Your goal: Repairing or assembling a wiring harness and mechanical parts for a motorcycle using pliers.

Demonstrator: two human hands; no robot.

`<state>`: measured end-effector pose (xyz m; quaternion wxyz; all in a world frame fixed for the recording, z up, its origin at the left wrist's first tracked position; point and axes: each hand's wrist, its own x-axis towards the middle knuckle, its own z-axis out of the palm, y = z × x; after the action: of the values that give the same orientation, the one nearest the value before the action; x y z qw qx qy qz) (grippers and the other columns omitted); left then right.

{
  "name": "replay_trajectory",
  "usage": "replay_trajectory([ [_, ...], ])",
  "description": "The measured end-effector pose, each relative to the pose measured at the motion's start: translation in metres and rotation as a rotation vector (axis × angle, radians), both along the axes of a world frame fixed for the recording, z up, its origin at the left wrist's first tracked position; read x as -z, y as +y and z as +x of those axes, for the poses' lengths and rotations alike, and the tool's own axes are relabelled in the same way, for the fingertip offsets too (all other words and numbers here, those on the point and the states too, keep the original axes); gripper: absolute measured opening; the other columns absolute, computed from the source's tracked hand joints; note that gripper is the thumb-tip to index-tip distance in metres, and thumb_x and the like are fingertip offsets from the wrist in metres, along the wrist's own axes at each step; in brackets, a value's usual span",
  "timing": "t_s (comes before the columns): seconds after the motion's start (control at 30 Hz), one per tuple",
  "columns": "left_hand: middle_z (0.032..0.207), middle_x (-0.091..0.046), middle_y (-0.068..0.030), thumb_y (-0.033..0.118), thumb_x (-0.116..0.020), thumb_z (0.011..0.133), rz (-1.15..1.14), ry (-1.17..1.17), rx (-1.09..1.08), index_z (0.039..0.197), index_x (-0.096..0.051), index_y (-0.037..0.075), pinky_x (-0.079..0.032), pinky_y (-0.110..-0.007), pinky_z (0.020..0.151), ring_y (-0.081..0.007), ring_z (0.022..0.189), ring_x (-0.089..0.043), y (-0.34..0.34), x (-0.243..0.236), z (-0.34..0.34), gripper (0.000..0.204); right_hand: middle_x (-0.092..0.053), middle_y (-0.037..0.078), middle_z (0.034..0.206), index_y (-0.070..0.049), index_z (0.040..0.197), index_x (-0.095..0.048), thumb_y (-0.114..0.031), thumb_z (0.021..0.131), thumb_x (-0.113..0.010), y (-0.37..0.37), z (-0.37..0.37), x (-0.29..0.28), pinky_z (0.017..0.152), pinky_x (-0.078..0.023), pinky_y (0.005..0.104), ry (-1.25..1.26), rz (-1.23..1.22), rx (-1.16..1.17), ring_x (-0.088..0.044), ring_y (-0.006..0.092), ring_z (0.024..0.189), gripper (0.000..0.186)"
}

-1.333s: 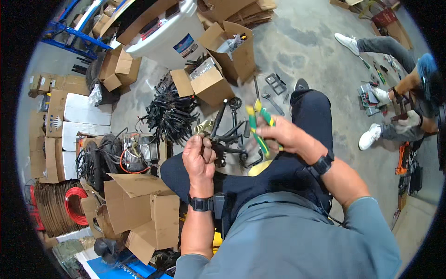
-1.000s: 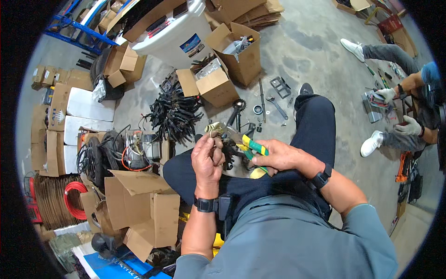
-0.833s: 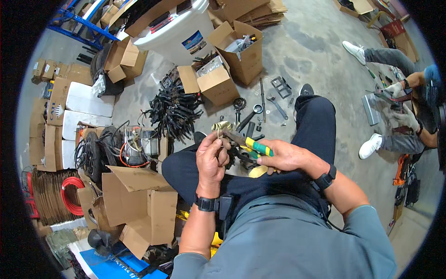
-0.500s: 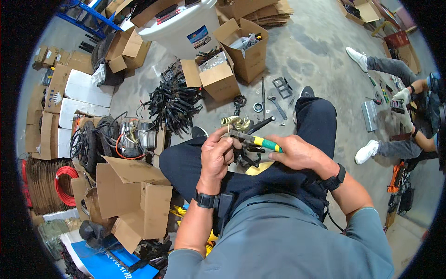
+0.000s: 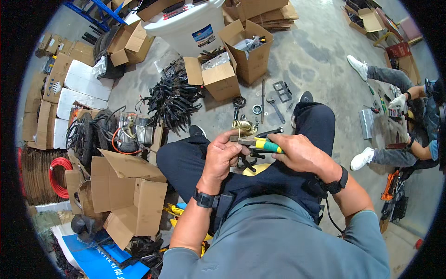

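My left hand (image 5: 222, 156) pinches a small dark part with a coil of brass-coloured wire (image 5: 242, 126) hanging just beyond its fingers. Pliers with green and yellow handles (image 5: 260, 144) lie in my right hand (image 5: 299, 152), and their jaws reach left to the part at my left fingertips. Both hands are held together over my lap, above my dark trousers (image 5: 195, 158). A black bracket-like piece (image 5: 248, 160) shows just under the hands. What exactly the jaws bite on is hidden by my fingers.
On the concrete floor ahead lie a wrench (image 5: 276, 109), a sprocket (image 5: 239, 101) and a heap of black cables (image 5: 173, 100). Open cardboard boxes (image 5: 218, 76) stand beyond, another box (image 5: 132, 195) at my left. A seated person (image 5: 399, 116) works at the right.
My right hand brought the pliers down from a raised, tilted position to my left hand, and now the jaws meet the part. The view shifted a little.
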<state>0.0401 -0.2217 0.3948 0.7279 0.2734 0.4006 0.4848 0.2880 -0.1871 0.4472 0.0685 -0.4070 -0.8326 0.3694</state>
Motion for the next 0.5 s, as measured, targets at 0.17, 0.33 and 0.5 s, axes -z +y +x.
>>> replay_trajectory([
  [0.17,0.081,-0.070,-0.0156,0.003,-0.060,0.089,0.035,0.004,0.040,0.129,-0.052,0.001,-0.029,-0.016,0.042,-0.0022,0.046,-0.044,-0.002,-0.002,0.001,0.040,-0.064,0.021,0.091,-0.002,0.112,-0.052,-0.016,0.083,-0.067,-0.003,0.002,-0.007,0.075,-0.049,0.0492,0.054,0.018,0.006,-0.062,0.0417,0.089,0.036],
  [0.33,0.081,-0.071,-0.0156,0.000,-0.062,0.087,0.009,-0.001,0.072,0.127,-0.053,0.001,-0.030,-0.016,0.043,-0.0023,0.048,-0.046,-0.004,-0.005,0.003,0.041,-0.063,0.022,0.091,-0.001,0.111,-0.051,-0.017,0.084,-0.067,-0.007,0.004,-0.004,0.075,-0.049,0.0490,0.058,0.012,0.005,-0.062,0.0421,0.090,0.036],
  [0.5,0.081,-0.071,-0.0155,-0.002,-0.063,0.085,0.002,0.010,0.074,0.126,-0.054,0.001,-0.032,-0.016,0.043,-0.0026,0.048,-0.046,-0.006,-0.002,0.003,0.043,-0.064,0.023,0.093,0.000,0.112,-0.051,-0.017,0.084,-0.066,-0.012,0.002,-0.001,0.076,-0.049,0.0489,0.123,-0.003,0.009,-0.062,0.0425,0.091,0.036],
])
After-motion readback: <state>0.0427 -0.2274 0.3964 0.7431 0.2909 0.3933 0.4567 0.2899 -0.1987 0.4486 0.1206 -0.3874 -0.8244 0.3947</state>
